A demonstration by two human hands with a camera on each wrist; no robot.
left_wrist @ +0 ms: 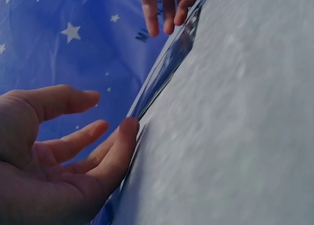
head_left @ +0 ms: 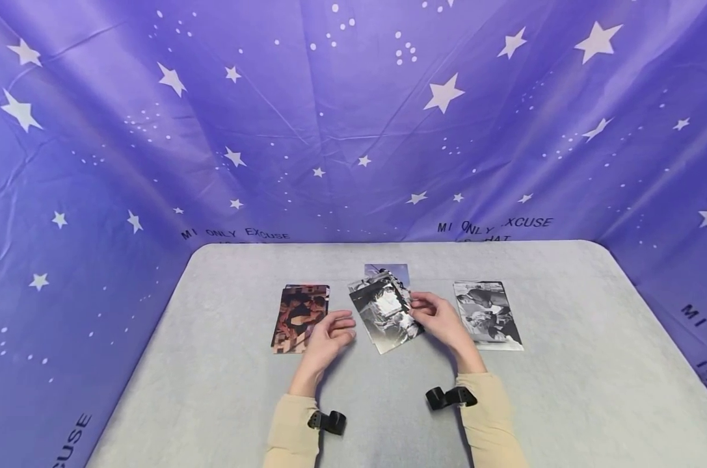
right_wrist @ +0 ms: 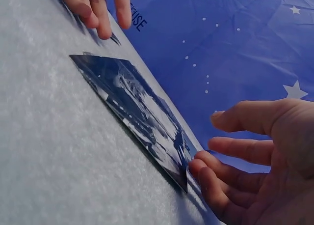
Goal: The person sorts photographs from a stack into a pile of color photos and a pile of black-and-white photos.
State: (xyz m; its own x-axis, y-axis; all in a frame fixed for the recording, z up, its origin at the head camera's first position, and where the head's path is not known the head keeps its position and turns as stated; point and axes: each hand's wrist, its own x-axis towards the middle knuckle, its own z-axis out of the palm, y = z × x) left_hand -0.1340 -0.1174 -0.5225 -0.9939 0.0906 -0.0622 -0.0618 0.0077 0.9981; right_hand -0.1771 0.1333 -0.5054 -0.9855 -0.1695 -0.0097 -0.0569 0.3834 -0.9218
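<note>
In the head view, a tilted stack of black-and-white photo prints (head_left: 382,318) lies mid-table, partly covering a bluish print (head_left: 395,270) behind it. My right hand (head_left: 439,320) is at the stack's right edge. The right wrist view shows the right hand (right_wrist: 245,161) with loosely bent fingers at one corner of the prints (right_wrist: 137,107), the thumb apart from them. My left hand (head_left: 328,341) hovers between that stack and a reddish-brown pile of prints (head_left: 297,315), hiding the pile's lower right corner. Loosely spread fingers of the left hand (left_wrist: 73,146) pinch nothing.
A further black-and-white photo pile (head_left: 488,312) lies to the right, beyond my right wrist. The grey cloth-covered table (head_left: 213,403) meets a purple star-patterned curtain (head_left: 330,117) at the back and sides. Black straps with cameras (head_left: 330,422) sit on both wrists.
</note>
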